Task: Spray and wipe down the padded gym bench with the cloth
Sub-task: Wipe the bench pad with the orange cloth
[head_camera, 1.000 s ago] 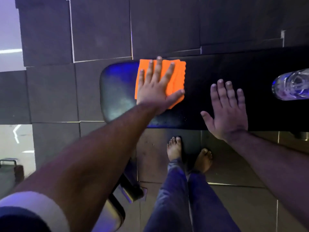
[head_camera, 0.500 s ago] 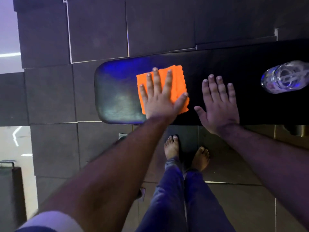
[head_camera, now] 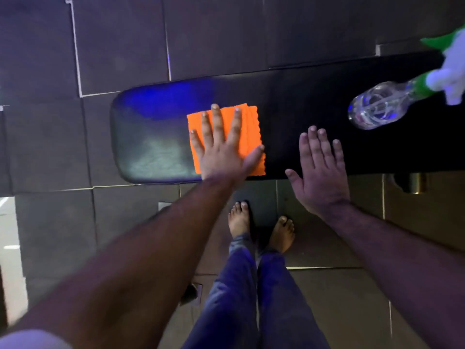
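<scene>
From the head camera, looking straight down, a padded bench (head_camera: pixel 302 117) lies across the picture, its long axis running left to right, with its rounded end toward the left. The covering is smooth, dark and slightly shiny; the left end catches blue light and shows a pale, streaky sheen. On that end, near the middle of the picture, lies the cloth (head_camera: pixel 249 132), a bright orange folded square with zigzag edges, its folded layers showing along the right side. The left hand (head_camera: pixel 221 149) lies flat on the cloth, fingers spread wide and straight, palm pressing down, gripping nothing. Just beside it, apart from the cloth, the right hand (head_camera: pixel 319 172) rests flat on the near edge of the bench, fingers straight and close together, thumb out to the left, holding nothing.

Far right on the bench lies a spray bottle (head_camera: pixel 377 107) on its side: a clear rounded plastic body, a green collar and a white trigger head, its neck pointing up and to the right. Below the bench are bare feet (head_camera: pixel 239 220) on a floor (head_camera: pixel 120 41) of large dull grey tiles.

Compared with half a second earlier, the cloth and left hand sit lower on the padding, nearer the front edge, and the bottle's green and white head has come into sight.
</scene>
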